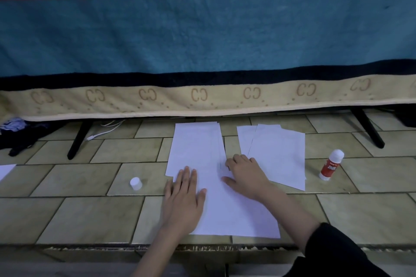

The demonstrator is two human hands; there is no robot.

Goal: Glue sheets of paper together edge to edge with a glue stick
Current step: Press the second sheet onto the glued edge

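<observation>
I see both hands flat on overlapping white sheets on the tiled floor. The left hand (183, 200) lies with fingers straight and together; the right hand (244, 175) has fingers spread, pressing the seam where the near sheet (234, 213) meets the far sheet (194, 143). Uneven pressure could skew the joint. The glue stick (331, 165) stands uncapped at right, likely drying; its cap (136, 183) sits left.

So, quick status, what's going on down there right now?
Left hand flat on near sheet. Right hand pressing the seam with far sheet. Glue stick upright at right, cap at left. Nothing in the way.
</observation>
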